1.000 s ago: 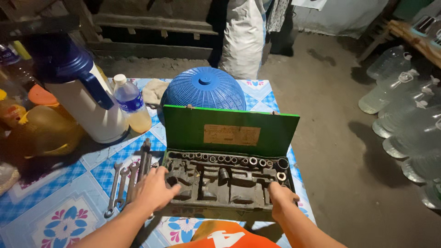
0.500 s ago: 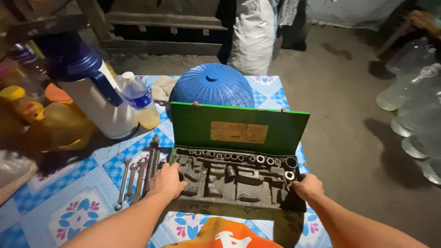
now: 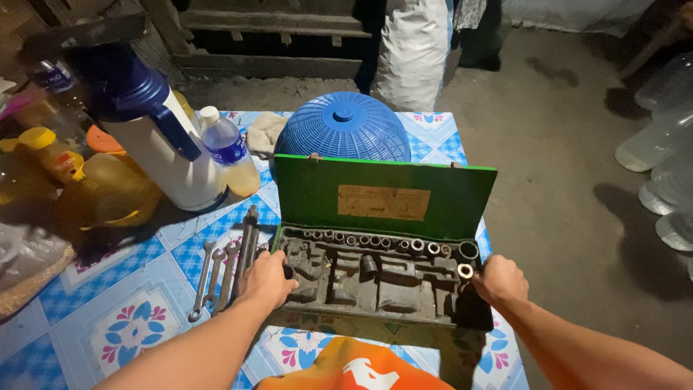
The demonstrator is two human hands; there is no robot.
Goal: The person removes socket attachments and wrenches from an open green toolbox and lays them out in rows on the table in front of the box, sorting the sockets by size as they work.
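Observation:
An open green socket-set case [image 3: 382, 193] lies on the table, lid standing up, its dark tray [image 3: 375, 278] holding a row of several sockets along the back. My left hand [image 3: 266, 278] grips the case's left edge, fingers curled over the tray rim. My right hand [image 3: 500, 280] holds the case's right edge near a large socket [image 3: 465, 271]. Several wrenches and a ratchet handle [image 3: 224, 271] lie on the cloth just left of my left hand.
A blue domed food cover [image 3: 343, 130] sits behind the case. A large white and blue thermos jug [image 3: 155, 137], a plastic bottle [image 3: 224, 144] and yellow containers [image 3: 86, 180] crowd the left. The table's right edge drops to a concrete floor with clear jugs [image 3: 668, 144].
The view has shifted and closed in slightly. My right hand moved out to the case's right edge; my left hand stays at the left edge.

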